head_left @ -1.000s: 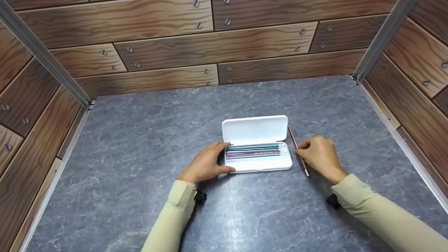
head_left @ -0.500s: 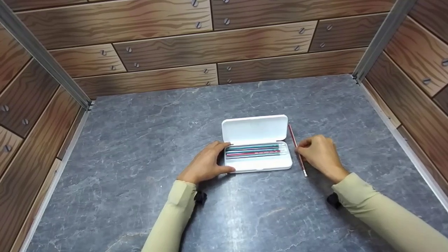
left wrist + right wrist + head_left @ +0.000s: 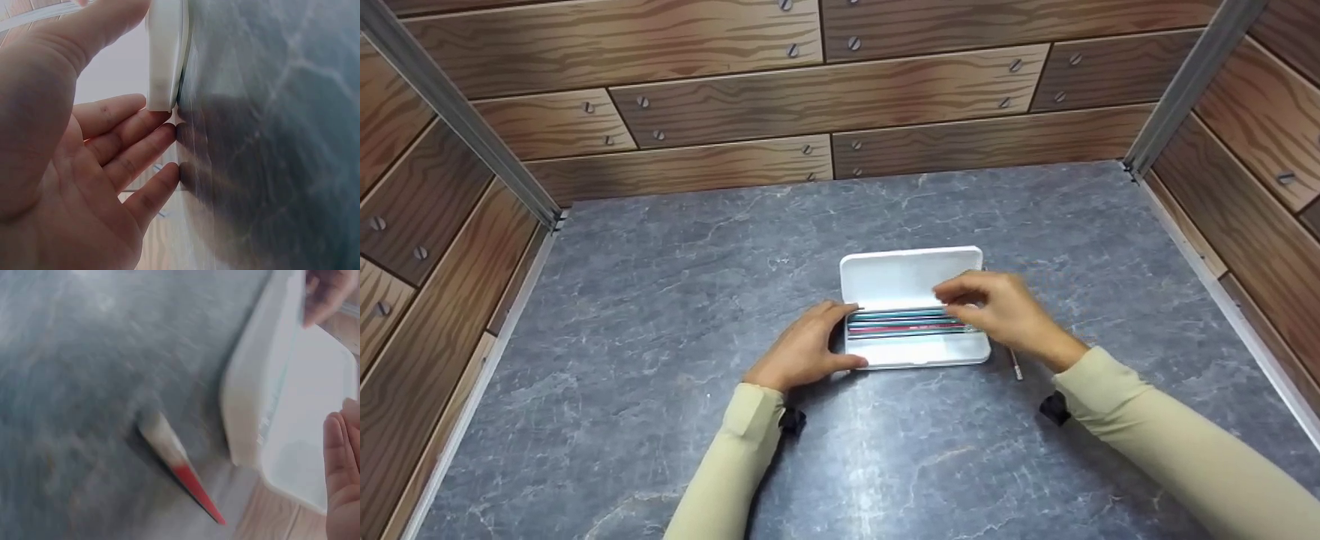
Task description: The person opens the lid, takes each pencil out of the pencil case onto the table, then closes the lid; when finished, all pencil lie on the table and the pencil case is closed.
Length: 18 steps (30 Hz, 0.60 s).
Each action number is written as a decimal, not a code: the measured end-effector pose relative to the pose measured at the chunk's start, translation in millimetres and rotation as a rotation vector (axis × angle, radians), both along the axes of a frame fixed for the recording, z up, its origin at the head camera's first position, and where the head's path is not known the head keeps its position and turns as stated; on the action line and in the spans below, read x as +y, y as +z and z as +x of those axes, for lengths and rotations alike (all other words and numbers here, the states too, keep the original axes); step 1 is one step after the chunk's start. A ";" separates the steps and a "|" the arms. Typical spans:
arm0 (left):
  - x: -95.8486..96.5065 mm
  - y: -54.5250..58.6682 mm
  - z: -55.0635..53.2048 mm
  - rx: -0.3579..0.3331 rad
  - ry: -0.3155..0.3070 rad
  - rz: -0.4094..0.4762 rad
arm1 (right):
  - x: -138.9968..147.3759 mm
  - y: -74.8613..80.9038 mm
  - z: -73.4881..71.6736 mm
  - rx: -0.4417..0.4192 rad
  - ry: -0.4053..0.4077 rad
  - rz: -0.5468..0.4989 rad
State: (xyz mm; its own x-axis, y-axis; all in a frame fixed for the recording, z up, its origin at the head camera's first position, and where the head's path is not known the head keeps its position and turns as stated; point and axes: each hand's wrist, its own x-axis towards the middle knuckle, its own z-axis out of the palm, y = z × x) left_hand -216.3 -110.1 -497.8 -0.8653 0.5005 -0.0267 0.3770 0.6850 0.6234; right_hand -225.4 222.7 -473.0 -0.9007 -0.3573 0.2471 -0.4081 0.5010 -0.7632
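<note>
A white pencil case (image 3: 915, 352) lies with its lid raised, holding several dark, teal and red pencils (image 3: 904, 321) side by side. My left hand (image 3: 804, 347) holds the case's left end, thumb at the front corner and index finger at the back. In the left wrist view, the fingers (image 3: 129, 115) lie against the end of the case (image 3: 167, 56). My right hand (image 3: 1001, 311) is above the case's right end, fingers loosely bent and nothing seen between them. A red pencil (image 3: 188, 478) lies on the table beside the case, partly hidden by that hand in the head view.
The grey marbled tabletop (image 3: 697, 277) extends around the case. Wood-patterned walls (image 3: 720, 112) close off the back and both sides, with metal posts (image 3: 1192, 90) at the far corners.
My right hand has let go of the red pencil, leaving it on the table, and moved left over the case. The left hand stays on the case.
</note>
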 end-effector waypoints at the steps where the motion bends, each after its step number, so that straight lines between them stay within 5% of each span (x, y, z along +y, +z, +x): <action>1: -0.1 -0.1 0.0 0.001 0.000 0.002 | -2.1 -3.0 -0.9 -0.012 0.022 0.024; 8: -0.5 -0.5 0.5 0.001 -0.004 -0.002 | -4.6 -16.3 -5.0 -0.025 0.070 0.204; 18: 0.5 0.8 -0.1 0.005 -0.008 -0.018 | -5.7 -16.1 -6.1 -0.011 0.080 0.271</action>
State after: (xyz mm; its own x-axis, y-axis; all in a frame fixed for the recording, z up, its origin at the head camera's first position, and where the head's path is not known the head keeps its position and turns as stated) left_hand -216.5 -109.6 -497.0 -0.8614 0.5069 -0.0316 0.3853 0.6929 0.6094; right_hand -231.6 217.0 -489.1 -0.8690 -0.4792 0.1234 -0.4472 0.6538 -0.6104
